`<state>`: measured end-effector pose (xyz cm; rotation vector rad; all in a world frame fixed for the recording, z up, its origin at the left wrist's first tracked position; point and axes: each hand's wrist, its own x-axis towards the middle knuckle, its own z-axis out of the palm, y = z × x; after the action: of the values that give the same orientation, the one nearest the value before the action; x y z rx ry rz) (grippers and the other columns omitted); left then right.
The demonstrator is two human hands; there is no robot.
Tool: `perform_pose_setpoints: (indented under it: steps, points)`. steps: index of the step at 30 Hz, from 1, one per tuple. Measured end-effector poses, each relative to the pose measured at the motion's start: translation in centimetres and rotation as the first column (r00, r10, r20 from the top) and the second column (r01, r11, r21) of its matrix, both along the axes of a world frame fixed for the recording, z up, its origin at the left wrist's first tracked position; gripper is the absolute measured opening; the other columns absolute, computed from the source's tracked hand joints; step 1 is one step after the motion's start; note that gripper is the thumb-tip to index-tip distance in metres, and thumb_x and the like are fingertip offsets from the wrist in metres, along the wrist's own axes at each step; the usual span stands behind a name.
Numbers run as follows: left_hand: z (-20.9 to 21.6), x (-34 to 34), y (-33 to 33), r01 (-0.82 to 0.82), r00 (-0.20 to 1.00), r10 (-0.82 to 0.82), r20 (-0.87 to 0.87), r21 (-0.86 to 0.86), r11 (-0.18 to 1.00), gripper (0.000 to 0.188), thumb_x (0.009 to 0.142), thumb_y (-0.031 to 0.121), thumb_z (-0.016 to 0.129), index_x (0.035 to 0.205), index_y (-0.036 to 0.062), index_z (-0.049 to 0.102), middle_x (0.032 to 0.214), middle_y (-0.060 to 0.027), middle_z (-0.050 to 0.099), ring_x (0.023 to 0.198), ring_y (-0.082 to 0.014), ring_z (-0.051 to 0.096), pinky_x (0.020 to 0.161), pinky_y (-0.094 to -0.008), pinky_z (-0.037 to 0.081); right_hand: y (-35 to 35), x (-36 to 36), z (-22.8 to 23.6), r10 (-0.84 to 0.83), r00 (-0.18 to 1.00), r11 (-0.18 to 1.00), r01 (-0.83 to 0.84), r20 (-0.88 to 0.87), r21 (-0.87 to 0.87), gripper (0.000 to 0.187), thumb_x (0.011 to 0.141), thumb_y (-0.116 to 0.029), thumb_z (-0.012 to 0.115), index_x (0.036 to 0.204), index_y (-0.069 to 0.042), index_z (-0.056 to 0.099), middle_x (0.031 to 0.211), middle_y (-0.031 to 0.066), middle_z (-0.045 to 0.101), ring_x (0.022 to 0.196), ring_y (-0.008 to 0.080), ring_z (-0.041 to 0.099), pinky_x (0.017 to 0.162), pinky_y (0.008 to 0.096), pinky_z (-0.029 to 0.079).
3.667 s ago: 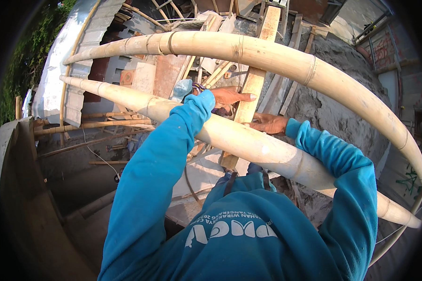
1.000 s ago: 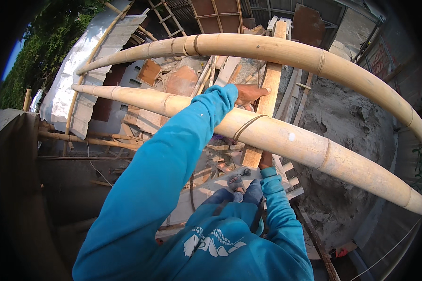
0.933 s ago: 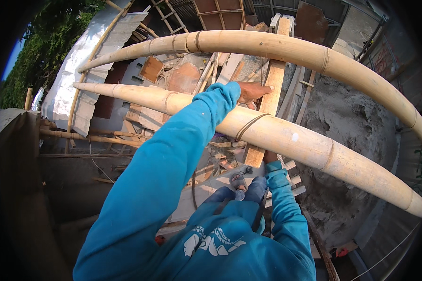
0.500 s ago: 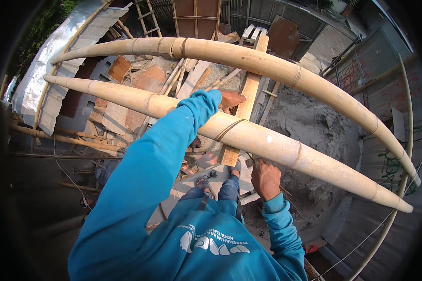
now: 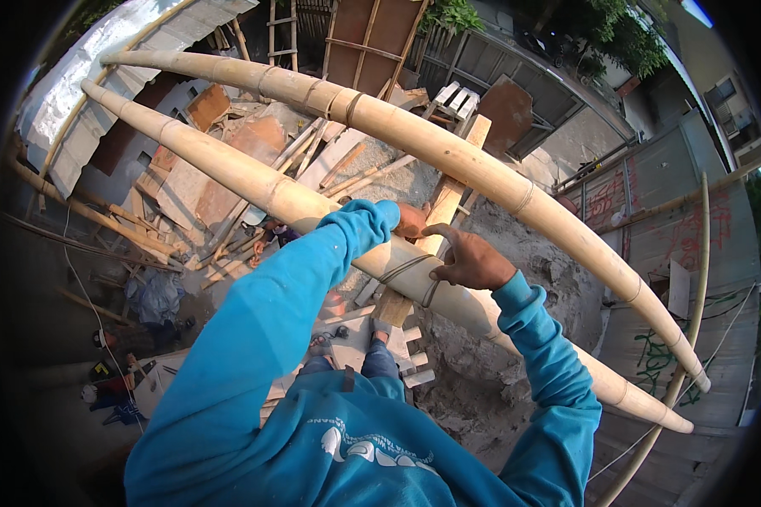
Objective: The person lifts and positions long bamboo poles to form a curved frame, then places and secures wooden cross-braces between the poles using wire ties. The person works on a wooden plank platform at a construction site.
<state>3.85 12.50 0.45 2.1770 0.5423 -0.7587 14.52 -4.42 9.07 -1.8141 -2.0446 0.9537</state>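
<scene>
Two long bamboo poles run across the view: a near pole (image 5: 271,190) and a far pole (image 5: 465,160). A wooden plank (image 5: 446,201) lies crosswise beneath both. Dark cord (image 5: 404,269) is wound around the near pole where the plank crosses, with a loop hanging on its near side. My left hand (image 5: 411,221) reaches over the pole beside the plank; its fingers are closed and partly hidden, so their contents do not show. Above the pole, my right hand (image 5: 475,260) grips the cord near the loop, thumb low and index finger pointing to my left hand.
Far below, broken boards (image 5: 194,198) and a sand heap (image 5: 461,359) cover the ground. My feet stand low on a pale surface. People (image 5: 131,340) are at lower left. A thin pole (image 5: 703,253) passes the right ends; a metal roof (image 5: 101,63) meets the left ends.
My right hand has risen from the near side of the near pole to above it, close to my left hand. The view has shifted, and the poles slope more steeply.
</scene>
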Motion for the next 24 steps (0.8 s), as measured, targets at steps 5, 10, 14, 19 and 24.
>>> perform_pose_setpoints:
  steps: [5,10,14,19,24]
  points:
    - [-0.4,-0.5,-0.3,0.053,0.995,-0.053,0.079,-0.007,0.999,0.055,0.09,0.038,0.057,0.135,0.0064,0.058,0.118,-0.0226,0.068,0.103,-0.0364,0.065,0.089,-0.0438,0.049,0.7,1.8,-2.8,-0.427,0.85,0.867,0.287,-0.309,-0.407,0.075,0.079,-0.016,0.082,0.137,0.01,0.041,0.07,0.0104,0.069,0.065,0.0151,0.067,0.061,0.0292,0.05]
    - [-1.1,-1.5,0.0,0.099,0.964,-0.06,0.26,-0.141,0.985,0.054,0.09,0.032,0.064,0.143,0.029,0.055,0.129,-0.0147,0.065,0.111,-0.0291,0.062,0.096,-0.0394,0.046,1.0,1.4,-2.9,-0.578,0.726,0.777,0.351,-0.372,-0.522,0.096,0.086,-0.011,0.077,0.154,0.009,0.014,0.067,0.008,0.066,0.054,0.0115,0.058,0.049,0.0248,0.04]
    - [0.7,-0.9,0.0,0.103,0.988,-0.072,0.137,-0.234,0.967,0.046,0.089,0.034,0.068,0.135,0.0288,0.064,0.124,-0.0076,0.069,0.112,-0.0236,0.062,0.097,-0.0368,0.046,1.0,2.2,-3.7,-0.638,0.659,0.739,0.38,-0.398,-0.556,0.103,0.08,-0.017,0.082,0.152,0.014,0.015,0.067,0.0121,0.067,0.056,0.0146,0.062,0.048,0.0261,0.045]
    - [0.0,-1.0,-0.1,0.098,0.987,-0.071,0.142,-0.189,0.977,0.039,0.085,0.028,0.069,0.124,0.0244,0.07,0.115,-0.0061,0.072,0.1,-0.0227,0.064,0.089,-0.0353,0.049,1.7,1.0,-1.8,-0.533,0.694,0.825,0.297,-0.484,-0.481,0.093,0.084,-0.011,0.078,0.154,0.007,0.021,0.075,0.0149,0.068,0.058,0.0152,0.065,0.053,0.0293,0.049]
    - [-0.9,-0.6,-0.3,0.131,0.983,-0.102,0.153,-0.198,0.971,0.035,0.084,0.034,0.067,0.111,0.0126,0.072,0.112,-0.0149,0.07,0.102,-0.0216,0.064,0.087,-0.0342,0.049,2.2,-0.7,-2.6,-0.357,0.807,0.932,0.28,-0.47,-0.228,0.059,0.087,-0.007,0.073,0.138,0.002,0.045,0.086,0.0179,0.069,0.065,0.0177,0.068,0.062,0.0329,0.053]
